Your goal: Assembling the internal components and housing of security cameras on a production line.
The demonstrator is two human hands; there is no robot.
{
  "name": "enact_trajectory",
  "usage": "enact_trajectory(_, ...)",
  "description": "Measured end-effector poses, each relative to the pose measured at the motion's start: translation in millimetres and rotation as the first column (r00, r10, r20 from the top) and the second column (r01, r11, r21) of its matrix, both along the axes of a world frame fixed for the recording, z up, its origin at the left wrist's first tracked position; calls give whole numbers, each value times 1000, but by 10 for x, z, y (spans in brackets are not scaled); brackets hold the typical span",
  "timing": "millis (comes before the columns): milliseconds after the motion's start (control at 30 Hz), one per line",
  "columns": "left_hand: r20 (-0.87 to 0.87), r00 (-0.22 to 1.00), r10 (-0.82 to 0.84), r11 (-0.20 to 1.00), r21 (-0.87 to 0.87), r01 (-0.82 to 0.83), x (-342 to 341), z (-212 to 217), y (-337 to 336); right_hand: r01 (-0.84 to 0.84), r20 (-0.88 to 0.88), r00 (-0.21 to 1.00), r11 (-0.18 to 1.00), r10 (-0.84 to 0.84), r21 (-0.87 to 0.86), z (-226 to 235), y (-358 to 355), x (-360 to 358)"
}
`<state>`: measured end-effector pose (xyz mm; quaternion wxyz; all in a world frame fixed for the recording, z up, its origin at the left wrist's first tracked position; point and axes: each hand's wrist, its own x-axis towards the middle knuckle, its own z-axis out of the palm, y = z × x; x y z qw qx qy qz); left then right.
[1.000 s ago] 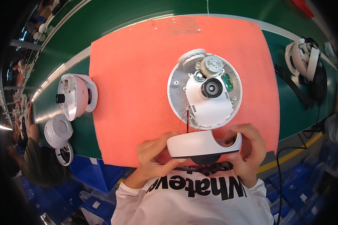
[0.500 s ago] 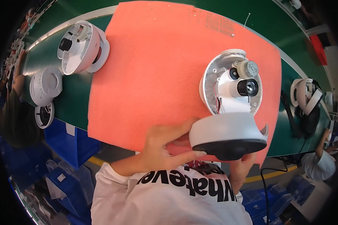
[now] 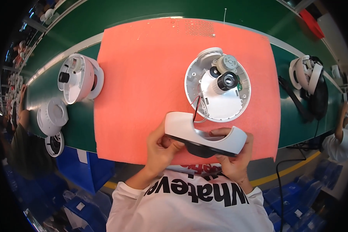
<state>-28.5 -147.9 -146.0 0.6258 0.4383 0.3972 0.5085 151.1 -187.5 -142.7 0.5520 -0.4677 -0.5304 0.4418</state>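
Note:
My left hand (image 3: 157,150) and my right hand (image 3: 237,163) hold a white camera housing cover (image 3: 178,123) between them, one at each end. The cover has a black underside and a deep curved cutout facing up. Just beyond it, an opened round white camera body (image 3: 222,105) lies on the orange foam mat (image 3: 143,85). Its black lens (image 3: 227,81) and silver motor (image 3: 229,62) show inside. Thin wires (image 3: 197,106) run from the body toward the cover; where they end is hidden behind it. Some fingertips are out of sight behind the cover.
Left of the mat stand another opened white camera body (image 3: 78,79) and a white round part (image 3: 52,116). Small screws (image 3: 199,29) lie in rows at the mat's far edge. At right are a camera unit (image 3: 307,73) and a black strap (image 3: 295,98). A blue bin (image 3: 85,170) sits below the table's left edge.
The cover has turned so its cutout now faces up, and it has moved left, uncovering the body's near rim. My right hand shows more at its right end. The whole view has shifted.

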Motion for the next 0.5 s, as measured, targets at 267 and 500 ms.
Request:
enact_trajectory(267,-147,989,-27,992,121,45,54,43,-2,-23,104,995,959,-7,282,212,178,141)
enact_trajectory(500,-139,990,-15,978,206,44,58,10,8,19,54,998,968,-33,249,291,151,107)
